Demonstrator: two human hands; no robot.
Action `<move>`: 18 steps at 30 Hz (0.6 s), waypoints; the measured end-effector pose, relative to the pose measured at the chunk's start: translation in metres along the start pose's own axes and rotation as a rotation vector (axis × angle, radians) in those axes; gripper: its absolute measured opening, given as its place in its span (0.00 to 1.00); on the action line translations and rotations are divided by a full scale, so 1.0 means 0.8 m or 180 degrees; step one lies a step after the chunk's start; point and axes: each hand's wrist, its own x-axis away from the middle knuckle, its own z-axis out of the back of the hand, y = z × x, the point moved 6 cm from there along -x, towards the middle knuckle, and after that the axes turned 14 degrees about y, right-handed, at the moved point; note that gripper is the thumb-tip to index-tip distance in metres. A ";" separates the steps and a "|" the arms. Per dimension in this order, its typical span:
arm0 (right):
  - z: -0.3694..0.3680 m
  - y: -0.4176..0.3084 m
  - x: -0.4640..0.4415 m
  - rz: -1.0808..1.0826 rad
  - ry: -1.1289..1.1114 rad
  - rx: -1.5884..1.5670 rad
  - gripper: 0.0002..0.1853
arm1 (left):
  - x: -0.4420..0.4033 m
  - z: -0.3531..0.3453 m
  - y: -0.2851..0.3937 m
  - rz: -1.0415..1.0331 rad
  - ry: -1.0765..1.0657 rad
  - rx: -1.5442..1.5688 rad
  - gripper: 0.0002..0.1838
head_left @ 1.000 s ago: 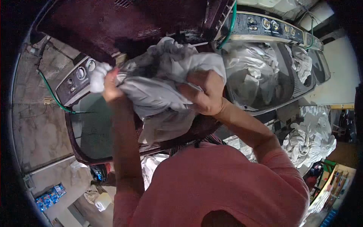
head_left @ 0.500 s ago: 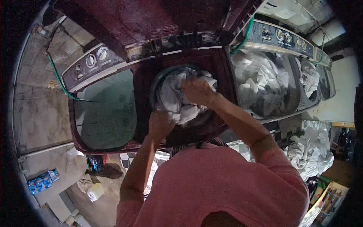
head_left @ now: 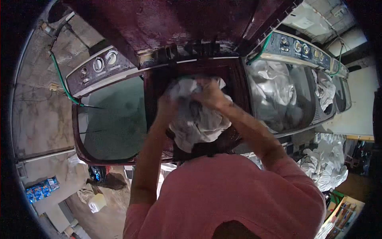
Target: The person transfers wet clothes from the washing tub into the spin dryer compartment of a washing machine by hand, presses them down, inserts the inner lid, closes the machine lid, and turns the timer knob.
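Observation:
A bunched white cloth (head_left: 199,127) is raised over the round opening of the dark red washing machine's spin side (head_left: 234,75), its lower end hanging toward my body. My right hand (head_left: 211,95) is closed on the upper part of this cloth. At the cloth's left edge, my left hand (head_left: 167,106) is blurred by motion; it looks closed on the fabric, with the fingertips hidden. The cloth covers most of the opening beneath.
On the left is the machine's wash tub (head_left: 113,119) with greyish water and a green hose (head_left: 59,79). To the right, a second washer (head_left: 306,99) holds white fabric. A white laundry heap (head_left: 324,165) lies lower right; a pale jug (head_left: 96,203) stands on the floor.
The white cloth has come up out of the round opening and spread toward my body. My left hand has risen, while my right hand stays near the same spot.

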 end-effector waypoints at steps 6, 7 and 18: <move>0.112 -0.126 -0.018 -0.0723 0.0943 -0.2305 0.12 | 0.000 0.089 0.082 -0.0127 0.0719 0.1158 0.22; 0.126 -0.113 -0.017 -0.0530 0.1138 -0.2304 0.11 | -0.002 0.107 0.060 0.0153 0.0848 0.1162 0.19; 0.053 0.062 0.084 -0.0432 -0.0465 0.2142 0.19 | 0.057 0.040 0.057 -0.2450 0.0241 -0.2058 0.23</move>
